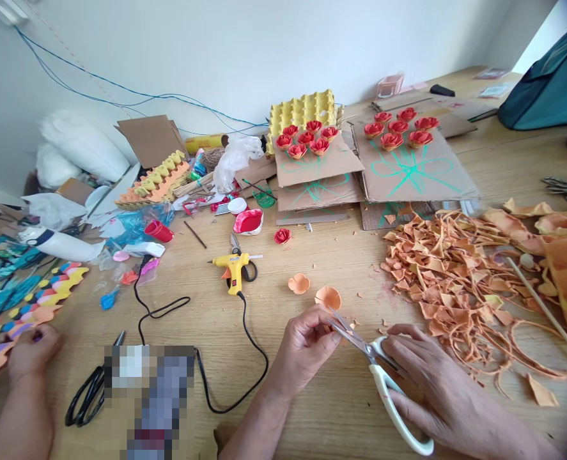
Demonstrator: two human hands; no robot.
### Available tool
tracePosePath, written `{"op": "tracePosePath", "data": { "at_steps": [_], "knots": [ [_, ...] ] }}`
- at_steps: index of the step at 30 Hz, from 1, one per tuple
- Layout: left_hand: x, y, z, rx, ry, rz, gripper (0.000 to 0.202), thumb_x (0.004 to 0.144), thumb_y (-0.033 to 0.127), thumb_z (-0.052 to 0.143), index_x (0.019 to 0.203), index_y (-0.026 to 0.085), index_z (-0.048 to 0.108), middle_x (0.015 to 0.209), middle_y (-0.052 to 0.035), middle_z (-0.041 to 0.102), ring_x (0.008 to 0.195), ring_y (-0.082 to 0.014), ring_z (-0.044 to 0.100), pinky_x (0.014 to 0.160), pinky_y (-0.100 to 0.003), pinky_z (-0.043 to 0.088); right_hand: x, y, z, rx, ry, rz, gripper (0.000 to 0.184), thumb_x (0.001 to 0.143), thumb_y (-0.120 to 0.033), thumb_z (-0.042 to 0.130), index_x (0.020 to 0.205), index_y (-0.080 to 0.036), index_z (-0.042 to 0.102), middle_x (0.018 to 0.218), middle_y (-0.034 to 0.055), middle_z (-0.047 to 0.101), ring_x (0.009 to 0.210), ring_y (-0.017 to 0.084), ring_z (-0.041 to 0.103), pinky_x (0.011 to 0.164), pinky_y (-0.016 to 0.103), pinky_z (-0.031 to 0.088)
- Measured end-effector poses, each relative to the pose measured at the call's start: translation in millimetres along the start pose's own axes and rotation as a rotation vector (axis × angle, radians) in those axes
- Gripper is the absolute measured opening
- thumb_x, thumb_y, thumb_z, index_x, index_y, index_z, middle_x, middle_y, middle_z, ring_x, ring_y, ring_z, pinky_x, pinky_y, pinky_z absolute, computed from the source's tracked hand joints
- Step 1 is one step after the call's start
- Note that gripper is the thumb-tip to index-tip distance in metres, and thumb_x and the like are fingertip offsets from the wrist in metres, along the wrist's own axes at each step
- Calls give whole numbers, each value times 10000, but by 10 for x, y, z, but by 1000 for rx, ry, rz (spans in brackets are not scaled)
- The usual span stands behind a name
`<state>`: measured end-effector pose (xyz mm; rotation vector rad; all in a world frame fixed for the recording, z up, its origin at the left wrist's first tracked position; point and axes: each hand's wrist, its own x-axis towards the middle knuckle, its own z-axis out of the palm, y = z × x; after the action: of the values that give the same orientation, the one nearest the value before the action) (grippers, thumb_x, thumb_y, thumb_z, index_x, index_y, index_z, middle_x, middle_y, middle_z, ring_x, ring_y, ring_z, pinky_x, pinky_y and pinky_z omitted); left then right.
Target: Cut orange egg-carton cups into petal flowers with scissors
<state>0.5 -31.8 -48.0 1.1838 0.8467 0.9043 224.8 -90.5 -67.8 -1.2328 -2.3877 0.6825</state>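
My right hand (431,377) grips white-handled scissors (383,377) near the table's front edge, their blades pointing left and up. My left hand (307,345) is pinched closed on a small orange piece at the blade tips; most of that piece is hidden by my fingers. Just beyond the blades lie two orange paper cups (327,296), and a finished red paper rose (282,235) sits farther back. A yellow glue gun (234,267) stands left of them, its black cord trailing toward me.
A heap of orange scraps (446,275) fills the right. Cardboard sheets (408,169) with red roses and a yellow egg tray (302,110) stand behind. Another person's hand (29,351) holds coloured pieces at the left, beside black scissors (89,396). Clutter covers the back left.
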Motion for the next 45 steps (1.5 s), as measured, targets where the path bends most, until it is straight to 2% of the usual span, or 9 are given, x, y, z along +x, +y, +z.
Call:
{"op": "tracePosePath", "data": {
  "at_steps": [5,12,16,22,31,34,38,41,45],
  "knots": [
    [9,-8,-14,70,18,10,140,828,274,728,766,151,705,767,-12,594,691,-109,495,650,-229,390,-1,-6,-1,19,-3,11,126,965,-303,543,1027,-195,567,967,89,656,981,271,603,865,438,504],
    [20,-13,-24,103,23,-33,141,814,276,724,755,150,696,746,-9,572,684,-113,455,648,-242,364,1,-10,-33,43,-6,24,131,968,-310,544,1029,-199,580,959,88,668,925,252,620,823,397,514],
    [23,-21,-30,74,41,-84,168,773,309,746,745,153,690,725,3,558,665,-110,440,650,-245,361,3,4,-37,93,-8,54,122,989,-275,514,904,-213,576,865,57,666,821,211,610,742,345,509],
    [11,-102,-67,-27,-9,-153,211,796,350,730,835,145,702,729,-11,597,663,-109,439,646,-247,346,12,53,-39,76,42,62,121,987,-276,510,899,-215,568,881,65,680,790,202,620,739,332,499],
    [6,-154,-40,-96,-32,-230,283,784,399,745,819,155,605,661,39,494,579,-79,377,564,-239,292,10,28,-89,186,86,221,228,1004,-337,463,844,-217,571,742,23,621,659,168,581,617,282,477],
    [12,-132,-36,-58,-81,-172,279,799,395,736,769,156,595,698,16,513,647,-101,423,620,-248,340,30,-3,-98,243,84,258,255,997,-352,470,796,-221,556,697,4,602,613,155,563,583,267,461],
    [6,-111,-27,-20,-131,-71,280,782,386,752,717,161,601,807,-34,564,765,-145,485,706,-274,384,35,-1,-91,310,79,291,259,1003,-360,445,838,-213,579,705,4,612,629,157,567,596,266,464],
    [-14,-109,-4,-62,-167,-102,311,775,421,749,708,166,585,824,-52,590,780,-164,508,722,-295,396,30,11,-80,343,101,307,239,996,-349,460,879,-202,608,721,12,633,643,161,566,595,266,458],
    [-36,-136,17,-118,-185,-186,349,751,452,763,710,160,578,752,-36,577,743,-157,500,706,-294,382,31,9,-71,354,107,312,220,966,-338,513,829,-201,617,705,5,626,626,152,551,587,259,448]
  ]
}}
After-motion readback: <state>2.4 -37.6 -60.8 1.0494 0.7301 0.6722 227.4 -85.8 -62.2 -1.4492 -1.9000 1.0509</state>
